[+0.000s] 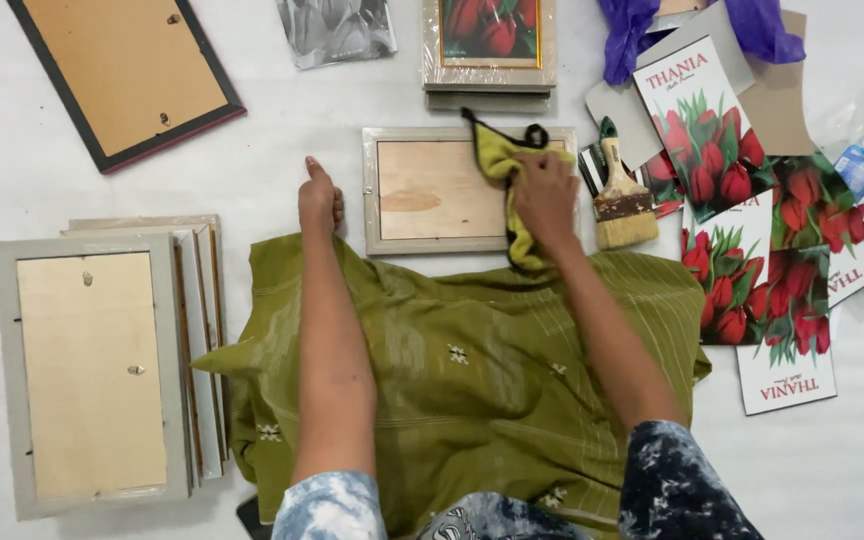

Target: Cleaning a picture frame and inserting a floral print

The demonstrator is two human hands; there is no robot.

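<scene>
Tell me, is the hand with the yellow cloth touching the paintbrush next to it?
Apart. The head view shows the right hand pressing the yellow cloth on the picture frame, with a strip of white floor between it and the paintbrush.

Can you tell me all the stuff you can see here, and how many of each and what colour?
frame being wiped: one, pale grey with a wooden back, centre of the floor
cloth: one, yellow-green, on that frame under the right hand
brush: one, wooden handle, tan bristles, right of the frame
stack of frames: several, pale grey, left
black frame: one, brown back, top left
tulip frame: one, red picture, top centre
tulip prints: several, red and green, right
purple plastic: one, top right
grey photo: one, top
green fabric: one, over the lap
left hand: resting on the floor beside the frame
right hand: pressing the cloth
</scene>
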